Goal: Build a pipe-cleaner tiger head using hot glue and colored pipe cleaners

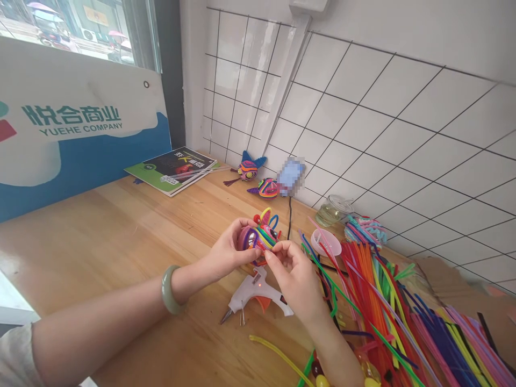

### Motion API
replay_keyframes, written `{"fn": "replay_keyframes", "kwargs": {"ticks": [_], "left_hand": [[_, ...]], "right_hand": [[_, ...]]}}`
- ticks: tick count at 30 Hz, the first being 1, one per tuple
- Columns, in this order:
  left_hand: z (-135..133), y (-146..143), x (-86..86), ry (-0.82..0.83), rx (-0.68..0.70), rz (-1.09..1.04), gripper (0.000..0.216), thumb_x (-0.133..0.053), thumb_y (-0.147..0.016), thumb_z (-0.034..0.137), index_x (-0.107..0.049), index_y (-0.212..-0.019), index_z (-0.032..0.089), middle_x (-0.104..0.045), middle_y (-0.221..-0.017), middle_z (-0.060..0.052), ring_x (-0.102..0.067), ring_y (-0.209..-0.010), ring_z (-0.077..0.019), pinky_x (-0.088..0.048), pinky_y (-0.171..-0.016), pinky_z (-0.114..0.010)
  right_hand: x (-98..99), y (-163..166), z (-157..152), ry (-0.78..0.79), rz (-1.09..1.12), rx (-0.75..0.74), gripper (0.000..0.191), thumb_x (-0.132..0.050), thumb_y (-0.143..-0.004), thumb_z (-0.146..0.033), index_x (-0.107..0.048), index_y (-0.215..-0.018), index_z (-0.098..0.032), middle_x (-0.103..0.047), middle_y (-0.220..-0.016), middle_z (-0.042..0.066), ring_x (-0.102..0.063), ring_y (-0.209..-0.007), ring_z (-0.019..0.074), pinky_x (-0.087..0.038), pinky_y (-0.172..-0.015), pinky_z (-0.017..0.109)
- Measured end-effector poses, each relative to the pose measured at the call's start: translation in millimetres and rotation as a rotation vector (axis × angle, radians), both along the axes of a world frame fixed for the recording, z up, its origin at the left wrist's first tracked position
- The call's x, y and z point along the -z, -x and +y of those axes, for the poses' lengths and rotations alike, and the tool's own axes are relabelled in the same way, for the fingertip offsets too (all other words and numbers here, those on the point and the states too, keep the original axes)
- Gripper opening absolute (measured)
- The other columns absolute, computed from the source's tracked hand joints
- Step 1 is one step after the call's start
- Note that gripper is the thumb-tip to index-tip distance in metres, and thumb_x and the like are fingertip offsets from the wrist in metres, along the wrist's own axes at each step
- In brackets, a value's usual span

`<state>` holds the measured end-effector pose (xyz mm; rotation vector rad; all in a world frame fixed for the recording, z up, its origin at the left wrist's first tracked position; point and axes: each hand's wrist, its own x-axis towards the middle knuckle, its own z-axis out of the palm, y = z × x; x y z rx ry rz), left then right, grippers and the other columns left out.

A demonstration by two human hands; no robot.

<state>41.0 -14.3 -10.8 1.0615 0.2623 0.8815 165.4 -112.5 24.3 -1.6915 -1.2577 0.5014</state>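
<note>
My left hand (233, 243) is closed around a ball-shaped pipe cleaner figure (265, 235), wound in stripes of several colours, with yellow and blue loops standing up on top. My right hand (292, 265) pinches at the figure's lower right side, thumb and forefinger together; what lies between those fingertips is too small to tell. Just below both hands a white hot glue gun (253, 290) with an orange trigger rests on the wooden table (161, 322), its nozzle pointing lower left. A small light glows on its body.
Many coloured pipe cleaners (366, 285) cover the right side. Behind them stand a glass jar (332, 209) and a pink bowl (325, 242). Two finished-looking striped figures (248, 167) sit by the gridded wall near a blurred phone (291, 176). Booklets (173, 169) lie at the back left.
</note>
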Motion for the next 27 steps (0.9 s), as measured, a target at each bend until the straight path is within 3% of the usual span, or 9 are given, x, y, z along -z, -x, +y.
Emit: {"fn": "replay_keyframes", "kwargs": {"ticks": [5, 9, 15, 23, 27], "left_hand": [[-1.4, -2.0, 1.9, -0.022, 0.014, -0.023, 0.05, -0.081, -0.064, 0.015, -0.05, -0.102, 0.02, -0.064, -0.106, -0.006, -0.062, -0.097, -0.0198, -0.048, -0.084, -0.032], [-5.8, -1.9, 1.3, -0.069, -0.001, 0.006, 0.05, -0.08, -0.066, 0.015, -0.048, -0.104, 0.021, -0.063, -0.103, -0.005, -0.061, -0.093, -0.0176, -0.048, -0.08, -0.029], [-11.7, -0.4, -2.6, -0.133, 0.011, 0.047, 0.05, -0.079, -0.067, 0.015, -0.047, -0.105, 0.02, -0.059, -0.097, -0.003, -0.058, -0.085, -0.0141, -0.047, -0.072, -0.025], [3.0, 0.1, 3.6, -0.048, -0.037, 0.077, 0.051, -0.08, -0.065, 0.017, -0.047, -0.103, 0.019, -0.06, -0.106, -0.005, -0.06, -0.093, -0.0176, -0.048, -0.081, -0.03], [12.9, 3.0, 0.1, 0.081, -0.105, 0.09, 0.052, -0.08, -0.064, 0.019, -0.048, -0.104, 0.019, -0.061, -0.107, -0.006, -0.061, -0.092, -0.0188, -0.049, -0.08, -0.033]], "right_hand": [[-4.0, -2.1, -3.9, -0.111, -0.165, -0.029, 0.015, -0.054, -0.088, -0.036, -0.059, -0.085, -0.022, -0.064, -0.082, 0.003, -0.061, -0.075, 0.0176, -0.049, -0.069, 0.03], [-3.6, 1.0, -4.4, -0.197, -0.328, -0.08, 0.008, -0.052, -0.09, -0.027, -0.059, -0.089, -0.023, -0.062, -0.087, 0.004, -0.06, -0.082, 0.0183, -0.048, -0.075, 0.031], [-0.1, 2.9, -3.1, -0.178, -0.429, -0.105, 0.011, -0.048, -0.092, -0.023, -0.056, -0.083, -0.022, -0.06, -0.085, 0.004, -0.058, -0.082, 0.0193, -0.046, -0.075, 0.034], [-20.9, -18.2, -10.0, 0.047, -0.084, -0.022, 0.024, -0.049, -0.09, -0.042, -0.057, -0.083, -0.021, -0.06, -0.076, 0.0, -0.056, -0.071, 0.0149, -0.044, -0.065, 0.026], [-28.3, -33.6, -18.9, 0.421, -0.085, -0.333, 0.015, -0.053, -0.085, -0.031, -0.06, -0.078, -0.02, -0.063, -0.071, -0.001, -0.057, -0.065, 0.0129, -0.042, -0.057, 0.024]]}}
